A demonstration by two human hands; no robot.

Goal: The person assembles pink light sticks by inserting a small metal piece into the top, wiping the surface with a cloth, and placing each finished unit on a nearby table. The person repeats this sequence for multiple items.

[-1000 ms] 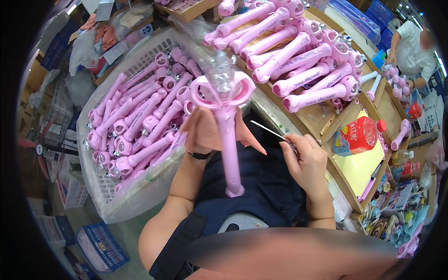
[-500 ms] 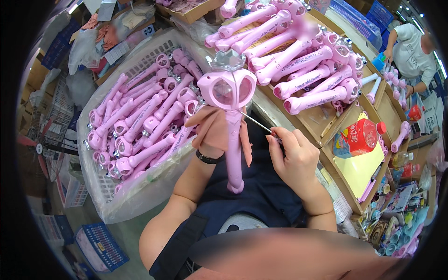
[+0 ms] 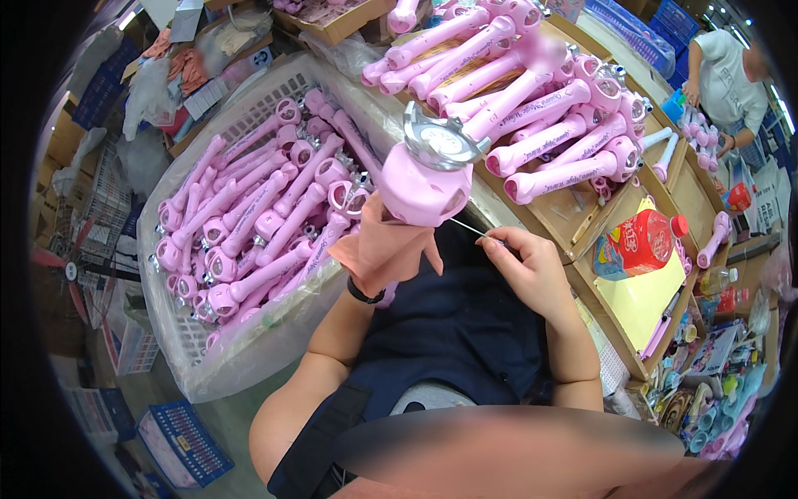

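The left hand (image 3: 384,249), wrapped in a peach-coloured cloth (image 3: 391,245), is closed around a pink plastic toy wand (image 3: 424,179) just below its rounded head and holds it head-up over the person's lap, between the white mesh basket (image 3: 179,179) and the wooden workbench (image 3: 607,274). The right hand (image 3: 532,270) is pinched shut, thumb against forefinger, on a thin pale stick (image 3: 470,229) whose tip reaches the lower right side of the wand head.

Judgement on technique: the stick is fine and the contact spot small, so the wand should be kept steady in the cloth grip while the right wrist does the fine aiming; light pressure seems wise, as a thin stick would flex or snap.

Wand appearance: glossy pink shell, bulbous head topped by a silver crown-shaped ring around a clear round window. The handle is hidden by the cloth.

Surroundings: many matching pink wands (image 3: 266,216) lie heaped in the plastic-lined basket at left; another stack of pink wands (image 3: 532,108) lies on the bench at upper right. A red bottle (image 3: 644,243) rests on its side beside a yellow sheet (image 3: 644,299). 1 other person (image 3: 727,79) works at far right.
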